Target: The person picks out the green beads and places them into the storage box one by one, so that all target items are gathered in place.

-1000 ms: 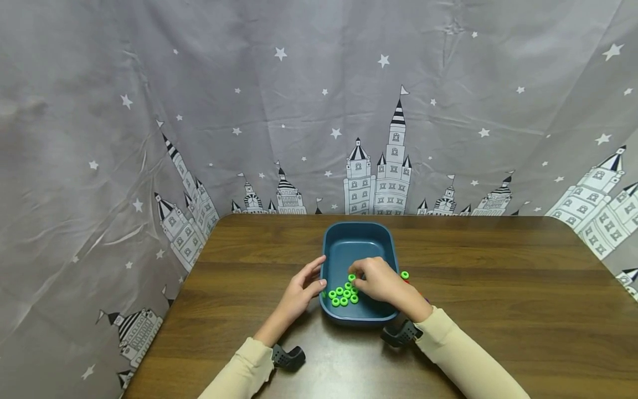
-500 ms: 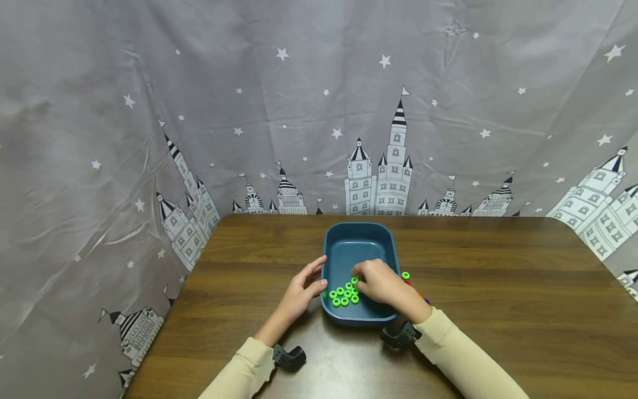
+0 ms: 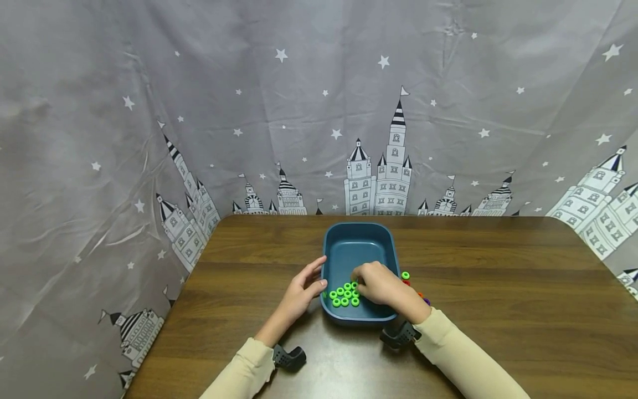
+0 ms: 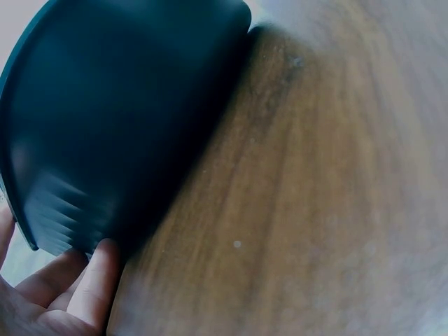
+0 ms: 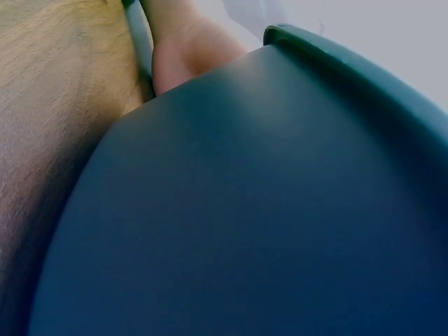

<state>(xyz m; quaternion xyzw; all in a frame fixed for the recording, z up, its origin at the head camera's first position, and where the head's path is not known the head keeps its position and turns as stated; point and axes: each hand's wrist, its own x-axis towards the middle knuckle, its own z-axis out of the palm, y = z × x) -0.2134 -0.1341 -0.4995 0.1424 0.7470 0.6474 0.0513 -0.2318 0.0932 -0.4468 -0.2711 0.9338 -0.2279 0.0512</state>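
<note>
A deep blue rectangular bin (image 3: 349, 255) stands on the wooden table, with several bright green ring-shaped beads (image 3: 344, 302) lying in its near left part. My left hand (image 3: 301, 285) rests against the bin's left side, fingers mostly straight; in the left wrist view its fingers (image 4: 96, 283) touch the outer wall. Reaching over the right rim, my right hand (image 3: 381, 285) has its fingers bent down around a green ring bead (image 3: 354, 285) at the edge of the group. In the right wrist view the bin's outer wall (image 5: 245, 196) hides those fingertips.
Outside the bin on the right lie a green ring bead (image 3: 406, 275), a red piece (image 3: 406, 282), an orange piece (image 3: 420, 295) and a purple piece (image 3: 426, 302), partly behind my right forearm. A grey castle-print curtain (image 3: 299, 111) hangs behind the table (image 3: 498, 277).
My right hand has moved slightly toward me, and the green bead at its fingertips has come nearer, up against the other beads. My left hand and the bin have stayed put.
</note>
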